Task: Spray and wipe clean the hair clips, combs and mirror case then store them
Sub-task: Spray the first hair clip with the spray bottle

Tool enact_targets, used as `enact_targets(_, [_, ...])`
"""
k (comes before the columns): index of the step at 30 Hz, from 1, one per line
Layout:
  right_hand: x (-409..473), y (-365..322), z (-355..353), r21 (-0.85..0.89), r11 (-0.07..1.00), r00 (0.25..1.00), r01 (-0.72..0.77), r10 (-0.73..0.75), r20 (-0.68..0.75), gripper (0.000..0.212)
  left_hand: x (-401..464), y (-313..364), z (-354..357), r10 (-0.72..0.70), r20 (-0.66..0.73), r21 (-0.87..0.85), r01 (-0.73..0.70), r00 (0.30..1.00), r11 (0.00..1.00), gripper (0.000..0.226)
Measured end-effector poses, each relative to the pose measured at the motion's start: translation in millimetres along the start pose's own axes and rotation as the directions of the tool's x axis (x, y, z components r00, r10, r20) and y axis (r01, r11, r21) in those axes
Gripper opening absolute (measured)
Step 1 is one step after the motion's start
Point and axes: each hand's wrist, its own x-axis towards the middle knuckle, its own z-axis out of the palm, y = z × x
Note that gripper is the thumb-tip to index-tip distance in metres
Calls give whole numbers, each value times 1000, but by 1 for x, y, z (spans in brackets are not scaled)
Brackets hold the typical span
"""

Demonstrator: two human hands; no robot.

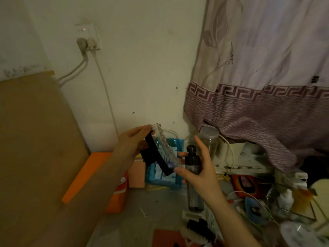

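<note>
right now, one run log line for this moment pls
step: spray | left hand: holds clear hair clip and black hair clip | right hand: grips dark spray bottle beside the clips | wiping: not yet

A wall socket [87, 35] with two plugs sits above my wooden board [33, 131]. An orange box [85, 175] lies beside the board. A purple patterned curtain [258, 86] hangs at right, over a clear plastic jar [210, 138]. A blue packet [160, 177], possibly wipes, leans against the wall.
</note>
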Motion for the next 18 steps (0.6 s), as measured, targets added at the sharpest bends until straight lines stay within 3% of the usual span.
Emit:
enact_targets(5, [0, 12, 2, 14, 999, 999, -45, 45, -2, 87, -2, -17, -1, -3, -33, 6, 3, 999, 1000, 14])
enact_targets(10, [-1, 26, 4, 12, 996, 996, -84, 84, -15, 78, -5, -29, -3, 0, -63, 19, 1, 998, 1000, 35])
enact_targets(15, [-2, 38, 7, 86, 983, 986, -159, 163, -35, 75, -13, -34, -8, 126, 24, 180, -129, 992, 975, 21])
enact_targets(18, [-4, 44, 8, 165, 960, 971, -226, 236, -48, 71, -18, -41, -15, 111, 72, 239, -125, 991, 963, 48])
